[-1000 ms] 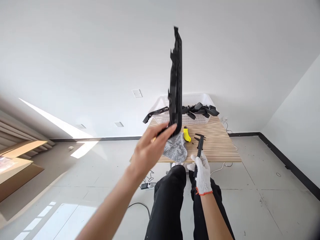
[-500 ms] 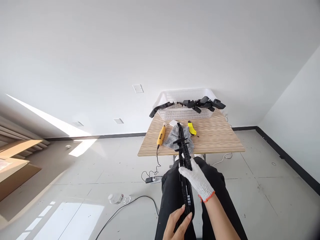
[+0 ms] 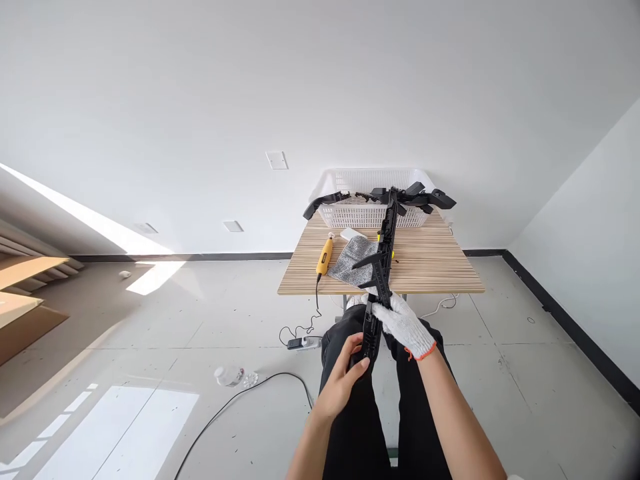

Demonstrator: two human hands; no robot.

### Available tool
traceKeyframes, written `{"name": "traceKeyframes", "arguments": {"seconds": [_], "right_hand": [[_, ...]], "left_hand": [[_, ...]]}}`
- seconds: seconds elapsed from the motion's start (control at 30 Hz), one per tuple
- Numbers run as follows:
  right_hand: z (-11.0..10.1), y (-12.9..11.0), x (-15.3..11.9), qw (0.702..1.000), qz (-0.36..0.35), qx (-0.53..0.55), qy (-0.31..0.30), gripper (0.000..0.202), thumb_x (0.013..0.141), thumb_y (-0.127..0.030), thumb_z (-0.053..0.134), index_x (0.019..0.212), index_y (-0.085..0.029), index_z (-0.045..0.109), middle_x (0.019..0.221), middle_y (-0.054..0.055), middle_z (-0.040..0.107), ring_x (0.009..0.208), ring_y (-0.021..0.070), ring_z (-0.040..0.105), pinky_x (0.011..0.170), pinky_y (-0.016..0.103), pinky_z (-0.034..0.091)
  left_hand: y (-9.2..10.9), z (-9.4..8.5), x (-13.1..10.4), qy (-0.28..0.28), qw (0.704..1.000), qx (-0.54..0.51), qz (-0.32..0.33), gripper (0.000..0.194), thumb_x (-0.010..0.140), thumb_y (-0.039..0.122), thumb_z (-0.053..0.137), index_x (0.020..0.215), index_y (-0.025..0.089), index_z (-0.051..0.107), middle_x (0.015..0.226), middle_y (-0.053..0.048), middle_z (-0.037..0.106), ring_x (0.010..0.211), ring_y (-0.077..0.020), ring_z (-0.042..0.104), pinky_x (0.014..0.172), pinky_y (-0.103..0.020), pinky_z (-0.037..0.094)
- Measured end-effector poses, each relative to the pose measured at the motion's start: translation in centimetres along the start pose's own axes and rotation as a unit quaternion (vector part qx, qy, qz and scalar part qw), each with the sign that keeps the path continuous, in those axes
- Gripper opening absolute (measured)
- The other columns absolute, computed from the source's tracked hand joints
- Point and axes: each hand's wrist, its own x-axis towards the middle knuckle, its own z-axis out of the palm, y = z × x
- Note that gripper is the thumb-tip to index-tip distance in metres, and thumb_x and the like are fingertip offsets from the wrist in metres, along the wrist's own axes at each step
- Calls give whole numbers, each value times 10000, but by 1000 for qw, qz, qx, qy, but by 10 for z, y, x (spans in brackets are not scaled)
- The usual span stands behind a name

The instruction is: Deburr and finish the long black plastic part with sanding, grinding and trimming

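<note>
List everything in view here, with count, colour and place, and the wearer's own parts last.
Long black part: 1, black, between both hands
Caliper: 1, dark, in the right hand
Table: 1, striped wood tone, ahead
Basket: 1, white, table's far side
Other black parts: several, overlapping, across the basket
Cloth: 1, grey, on table
Corded tool: 1, yellow, left of cloth
Flat item: 1, white, behind cloth
Yellow item: 1, mostly hidden behind the long black part
Power strip: 1, white, floor
Bottle: 1, clear, floor
Cardboard: count unclear, brown, far left
Wall plates: 3, white, wall
Left hand: 1, bare, on the long black part
Right hand: 1, white glove, orange cuff
Legs: 2, black trousers, below
</note>
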Motion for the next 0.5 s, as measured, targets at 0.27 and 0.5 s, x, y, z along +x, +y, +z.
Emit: {"name": "traceKeyframes", "arguments": {"seconds": [0.27,0.5], "right_hand": [[-5,0,6,975,-4,-183,-128,167,883,-358,645,901,-202,704,544,-53,553,460,95,474,431,212,381],[-10,24,11,992,64,-109,-14,426,829,-531,679,1110,-212,650,506,-79,497,381,112,436,376,245,373]], "left_hand": [[14,8,46,-158,962,-219,-48,524,820,482,805,1205,155,666,1206,-161,718,1090,-310,713,937,-452,574],[4,35,73,-58,977,-197,-63,464,860,587,723,781,147,597,632,-15,613,538,-133,605,559,-273,534]]}}
